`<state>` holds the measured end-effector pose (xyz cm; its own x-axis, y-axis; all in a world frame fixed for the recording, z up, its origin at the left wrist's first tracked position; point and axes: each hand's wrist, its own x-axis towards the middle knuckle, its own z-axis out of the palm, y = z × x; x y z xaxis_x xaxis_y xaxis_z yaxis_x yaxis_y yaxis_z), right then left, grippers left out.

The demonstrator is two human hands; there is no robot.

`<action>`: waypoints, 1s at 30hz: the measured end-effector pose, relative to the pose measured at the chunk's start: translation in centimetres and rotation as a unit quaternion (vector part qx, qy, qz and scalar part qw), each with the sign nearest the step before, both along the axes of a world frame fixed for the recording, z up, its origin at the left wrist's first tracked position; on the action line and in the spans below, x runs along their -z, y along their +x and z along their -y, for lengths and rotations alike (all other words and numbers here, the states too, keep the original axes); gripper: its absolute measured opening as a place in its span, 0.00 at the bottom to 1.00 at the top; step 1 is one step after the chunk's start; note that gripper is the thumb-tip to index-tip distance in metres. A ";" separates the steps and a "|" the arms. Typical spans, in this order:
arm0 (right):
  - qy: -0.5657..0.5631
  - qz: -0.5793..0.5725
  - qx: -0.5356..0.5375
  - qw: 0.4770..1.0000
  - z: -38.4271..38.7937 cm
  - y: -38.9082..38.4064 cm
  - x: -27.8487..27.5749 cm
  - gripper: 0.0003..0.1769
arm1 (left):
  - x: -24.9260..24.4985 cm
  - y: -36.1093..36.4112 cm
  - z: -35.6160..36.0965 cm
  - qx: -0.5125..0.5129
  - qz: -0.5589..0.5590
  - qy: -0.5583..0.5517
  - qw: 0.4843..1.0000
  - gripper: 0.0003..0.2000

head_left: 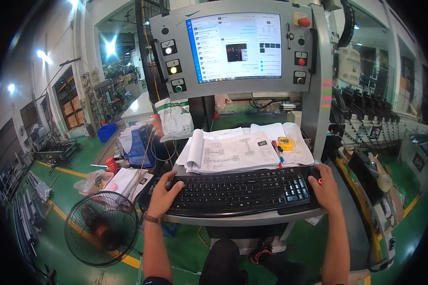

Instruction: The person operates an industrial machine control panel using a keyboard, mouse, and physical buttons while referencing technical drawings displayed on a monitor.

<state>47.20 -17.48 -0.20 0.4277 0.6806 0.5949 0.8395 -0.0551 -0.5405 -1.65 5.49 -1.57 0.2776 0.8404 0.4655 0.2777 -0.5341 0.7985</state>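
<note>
A black keyboard point(240, 191) lies on a grey console shelf point(233, 219). My left hand point(164, 194) rests on the keyboard's left end, fingers curled over the keys. Over a black mouse point(316, 175) at the keyboard's right end lies my right hand point(324, 187), covering most of it. Behind the keyboard sits a stack of paper drawings point(233, 151) with a yellow tape measure point(285, 143) and pens on top. Above, a monitor point(237, 46) in a grey control panel shows a chat-like window.
Control buttons point(173, 67) flank the screen, with a red stop button point(304, 22) at the top right. A black floor fan point(103, 228) stands lower left beside a cluttered side table point(128, 180). Machine racks point(366, 104) fill the right. My legs show below the shelf.
</note>
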 end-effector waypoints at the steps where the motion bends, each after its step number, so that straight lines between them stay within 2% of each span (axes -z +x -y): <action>1: 0.000 -0.004 -0.001 1.000 0.0 -0.1 -0.1 0.28 | 0.0 0.0 0.0 0.001 0.001 0.000 1.000 0.31; 19: -0.011 -0.007 0.005 1.000 -0.1 0.0 0.1 0.26 | 0.1 0.0 -0.1 0.002 -0.001 0.010 1.000 0.30; 23: -0.016 -0.008 0.007 1.000 -0.1 0.0 0.0 0.26 | -0.3 0.2 0.5 0.015 0.022 -0.018 0.999 0.30; 30: 0.000 -0.006 0.000 1.000 -0.1 0.0 0.1 0.30 | -0.4 0.3 0.5 0.012 0.024 -0.018 0.999 0.29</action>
<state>47.19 -17.33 -0.31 0.4340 0.6809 0.5899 0.8335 -0.0550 -0.5498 -1.34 4.98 -1.22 0.2768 0.8504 0.4475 0.2265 -0.5103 0.8296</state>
